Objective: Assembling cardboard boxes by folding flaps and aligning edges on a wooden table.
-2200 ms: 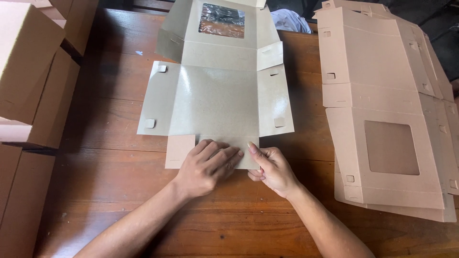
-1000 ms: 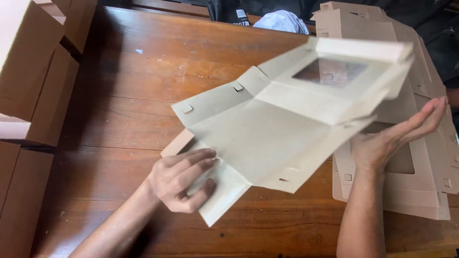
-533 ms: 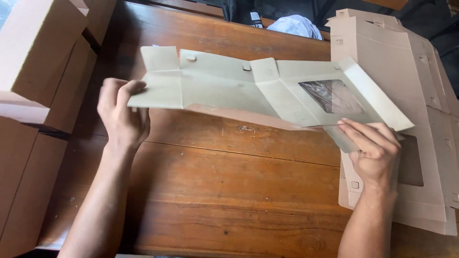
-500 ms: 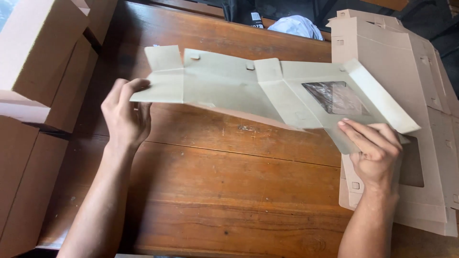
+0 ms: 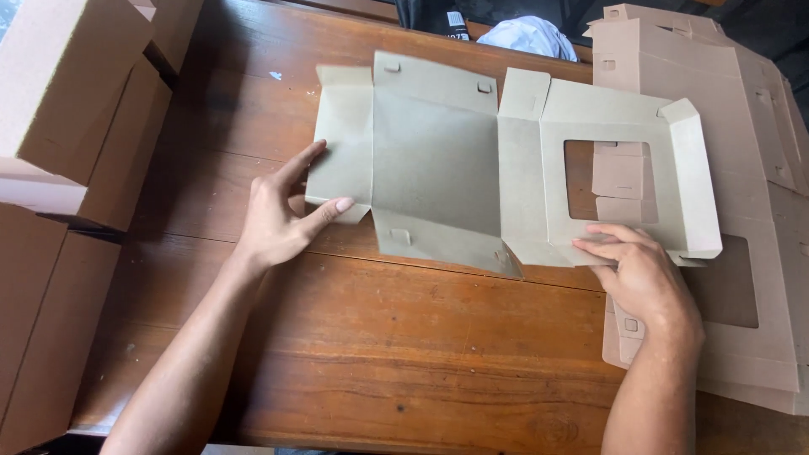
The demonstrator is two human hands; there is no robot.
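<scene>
Nearest the camera, two bare forearms reach up over the brown wooden table [image 5: 379, 354]. The left hand [image 5: 278, 219] pinches the left end flap of a flat, grey-beige unfolded cardboard box blank with a square window cut-out [image 5: 506, 164] — thumb on top of the flap's lower corner, the fingers lying along and under its edge. The right hand [image 5: 645, 278] rests with fingers spread on the lower border of the window panel, pressing it down rather than closing round it; the thumb is hidden, so how far it grips cannot be told.

The blank lies spread open across the middle of the table, grey inner side up, its long axis running left to right, with the side flaps by the window panel standing slightly raised. Through the window, the wood and a few tan flaps show.

Just to the right, partly under the right hand, lies a stack of flat tan cardboard box blanks [image 5: 742, 168]. Along the left edge stand folded brown cardboard boxes [image 5: 67, 109]. Farthest away, past the table's far edge, sits a crumpled pale blue-white cloth [image 5: 531, 35] — beside it a dark object too unclear to identify.
</scene>
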